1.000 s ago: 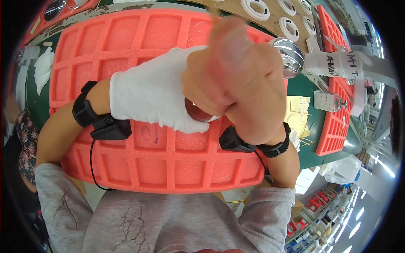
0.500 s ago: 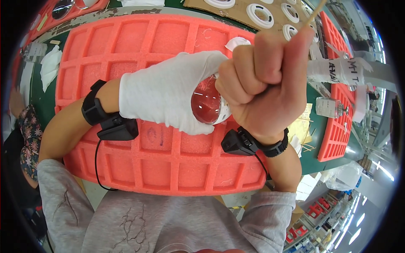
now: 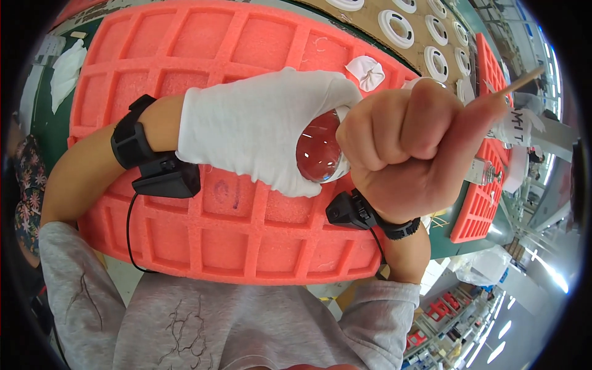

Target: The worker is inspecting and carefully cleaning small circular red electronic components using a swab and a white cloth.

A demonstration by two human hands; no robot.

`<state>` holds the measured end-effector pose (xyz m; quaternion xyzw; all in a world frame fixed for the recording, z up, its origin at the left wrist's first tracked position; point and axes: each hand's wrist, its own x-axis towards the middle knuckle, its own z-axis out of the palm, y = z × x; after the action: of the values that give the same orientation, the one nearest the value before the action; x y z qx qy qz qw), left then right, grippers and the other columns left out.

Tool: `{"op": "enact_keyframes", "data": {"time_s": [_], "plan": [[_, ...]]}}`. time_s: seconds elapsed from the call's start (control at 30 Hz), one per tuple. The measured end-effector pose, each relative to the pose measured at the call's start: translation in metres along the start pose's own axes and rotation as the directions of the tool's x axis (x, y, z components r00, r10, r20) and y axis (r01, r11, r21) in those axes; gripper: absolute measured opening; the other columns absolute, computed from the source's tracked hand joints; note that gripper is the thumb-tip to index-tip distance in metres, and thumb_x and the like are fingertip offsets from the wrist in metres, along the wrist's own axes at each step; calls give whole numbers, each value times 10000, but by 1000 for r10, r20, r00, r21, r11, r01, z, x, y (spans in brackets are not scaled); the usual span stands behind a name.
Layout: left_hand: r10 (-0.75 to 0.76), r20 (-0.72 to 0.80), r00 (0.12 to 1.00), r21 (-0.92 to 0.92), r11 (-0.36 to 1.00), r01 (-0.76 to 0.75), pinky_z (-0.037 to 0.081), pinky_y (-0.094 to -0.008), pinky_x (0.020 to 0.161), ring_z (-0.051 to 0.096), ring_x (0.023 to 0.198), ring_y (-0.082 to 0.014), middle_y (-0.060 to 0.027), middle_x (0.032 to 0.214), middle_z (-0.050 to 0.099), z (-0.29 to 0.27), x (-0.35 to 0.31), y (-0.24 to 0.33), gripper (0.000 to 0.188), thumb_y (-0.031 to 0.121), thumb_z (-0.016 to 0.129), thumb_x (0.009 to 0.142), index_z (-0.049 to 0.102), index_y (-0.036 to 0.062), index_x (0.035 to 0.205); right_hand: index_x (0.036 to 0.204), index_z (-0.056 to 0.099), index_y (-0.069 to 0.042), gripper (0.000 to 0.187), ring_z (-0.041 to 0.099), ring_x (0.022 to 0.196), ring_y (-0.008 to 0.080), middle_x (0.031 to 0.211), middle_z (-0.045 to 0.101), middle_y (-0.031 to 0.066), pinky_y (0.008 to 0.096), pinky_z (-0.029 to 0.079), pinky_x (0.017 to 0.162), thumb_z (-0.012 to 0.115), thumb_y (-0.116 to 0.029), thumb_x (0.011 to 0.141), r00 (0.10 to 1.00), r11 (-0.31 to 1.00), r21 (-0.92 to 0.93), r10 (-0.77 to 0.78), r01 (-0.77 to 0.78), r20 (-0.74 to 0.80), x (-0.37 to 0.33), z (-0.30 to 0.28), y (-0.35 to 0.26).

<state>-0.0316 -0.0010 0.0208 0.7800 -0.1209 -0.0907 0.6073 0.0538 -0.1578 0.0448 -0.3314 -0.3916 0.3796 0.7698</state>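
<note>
Centrally, over a red foam tray (image 3: 225, 251) divided into square pockets, a person's two hands meet around a glossy round piece (image 3: 316, 150). It is held above the tray, right of the tray's middle and about midway between its near and far edges; its face looks dark red. The left hand (image 3: 262, 131), in a white glove, is curled firmly around the piece from the left, fingers beyond it and thumb on the near side. The bare right hand (image 3: 410, 151) is closed in a fist on a thin wooden stick (image 3: 523, 81). The piece lies directly left of this fist, whose knuckles overlap its right rim; whether they touch cannot be told. The stick's long axis slants right and away, its visible end pointing out past the tray's right edge, opposite the piece. A crumpled white cloth (image 3: 367, 73) rests near the tray's far right corner.
</note>
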Motion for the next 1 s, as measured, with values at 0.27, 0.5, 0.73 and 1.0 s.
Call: {"op": "enact_keyframes", "data": {"time_s": [0.27,0.5,0.73,1.0], "plan": [[175,-29,984,-3,984,-176,538,-353,659,643,696,-234,-106,771,660,6,2,-16,369,137,818,707,591,18,973,671,298,-130,622,171,410,87,509,217,-48,258,155,398,235,-619,1051,996,996,5,87,-87,26,1,0,0],[-63,137,989,-38,997,69,522,-344,618,638,650,-181,-60,731,661,-6,-3,11,202,144,779,765,629,55,866,670,301,-127,617,186,413,90,508,217,-48,265,158,396,233,-601,1059,991,988,70,135,-134,-13,2,-1,0],[123,-23,992,77,990,-121,526,-346,648,640,674,-197,-69,764,661,3,-3,-1,273,159,783,759,611,51,941,670,304,-125,612,201,416,94,506,218,-48,272,161,395,232,-584,1068,985,979,132,165,-157,-53,5,-1,-1],[88,-39,995,33,996,-87,547,-369,738,653,799,-272,-133,914,666,5,2,-9,543,169,854,662,549,0,1079,675,299,-127,600,220,426,100,504,223,-43,271,161,396,231,-569,1075,993,972,229,66,-42,-99,3,-3,0]]}}
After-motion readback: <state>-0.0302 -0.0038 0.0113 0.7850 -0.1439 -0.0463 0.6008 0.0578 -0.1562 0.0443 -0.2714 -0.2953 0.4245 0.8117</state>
